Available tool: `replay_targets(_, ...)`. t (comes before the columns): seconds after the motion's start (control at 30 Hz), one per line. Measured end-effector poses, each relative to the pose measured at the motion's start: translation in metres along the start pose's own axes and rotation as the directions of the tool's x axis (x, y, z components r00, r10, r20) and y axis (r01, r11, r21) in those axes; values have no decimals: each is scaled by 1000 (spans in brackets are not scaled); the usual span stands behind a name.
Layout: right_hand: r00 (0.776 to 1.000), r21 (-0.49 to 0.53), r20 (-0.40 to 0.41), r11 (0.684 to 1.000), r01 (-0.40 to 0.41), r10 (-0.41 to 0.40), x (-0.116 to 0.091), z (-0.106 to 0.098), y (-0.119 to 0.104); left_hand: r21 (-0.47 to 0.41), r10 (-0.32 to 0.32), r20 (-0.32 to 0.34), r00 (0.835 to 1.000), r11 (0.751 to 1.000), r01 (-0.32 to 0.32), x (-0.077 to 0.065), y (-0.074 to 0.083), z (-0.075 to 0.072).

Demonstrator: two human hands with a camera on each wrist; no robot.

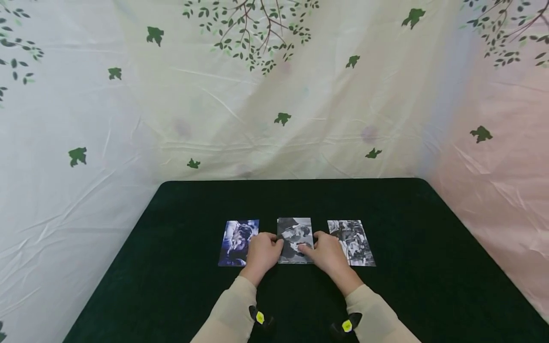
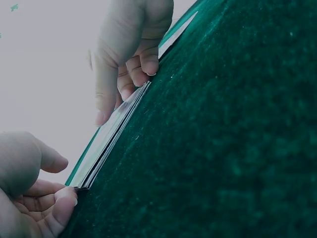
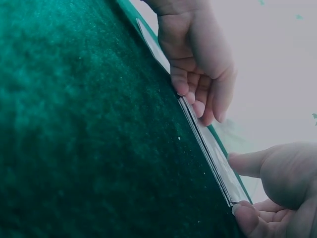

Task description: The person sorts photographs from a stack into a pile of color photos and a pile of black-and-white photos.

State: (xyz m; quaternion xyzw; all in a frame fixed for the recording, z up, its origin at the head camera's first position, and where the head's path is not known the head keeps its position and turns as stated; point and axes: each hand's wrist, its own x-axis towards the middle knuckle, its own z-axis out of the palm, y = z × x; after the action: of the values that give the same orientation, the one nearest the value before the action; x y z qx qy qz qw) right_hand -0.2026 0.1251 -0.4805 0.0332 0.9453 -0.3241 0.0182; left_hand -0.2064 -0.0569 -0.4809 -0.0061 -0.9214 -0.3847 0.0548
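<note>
A stack of photo cards (image 1: 294, 233) lies in the middle of the dark green table, a grey picture on top. Its layered edges (image 2: 116, 134) show in the left wrist view. At the stack's left side my left hand (image 1: 262, 252) has curled fingers against the edge, thumb close to the rim. My right hand (image 1: 329, 255) holds the opposite side, its thumb (image 3: 245, 162) over the top card and fingertips at the edge. A blue-violet picture card (image 1: 233, 243) is partly covered by the left hand. Behind the right hand lies a black-and-white picture card (image 1: 356, 243).
The green cloth-covered table (image 1: 193, 205) reaches back to a pale curtain (image 1: 240, 128) printed with leaves and branches. Curtain also hangs along both sides. Each sleeved wrist carries a dark band with a yellow marker (image 1: 260, 317).
</note>
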Motion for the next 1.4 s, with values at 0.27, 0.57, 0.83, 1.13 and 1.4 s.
replay_targets(0.27, 1000, -32, -15, 999, 26, -27, 0, 3, 1, 2, -8, 36, 999, 1000, 8, 0, 0, 0)
replay_targets(0.57, 1000, -46, -10, 999, -8, 7, 1, 6, 1, 9, -1, 42, 999, 1000, 1, -1, 0, 2)
replay_targets(0.83, 1000, -19, 5, 1000, -25, 25, 1, 4, 0, 26, 18, 41, 999, 999, -19, -1, 0, 3)
replay_targets(1.13, 1000, -25, 1, 999, -20, 20, -1, 3, -2, 39, 14, 56, 998, 999, -16, -1, 2, 2)
replay_targets(1.4, 1000, -17, 2, 999, -30, 30, 0, 3, -2, 77, 15, 76, 997, 997, -21, -2, 4, 2)
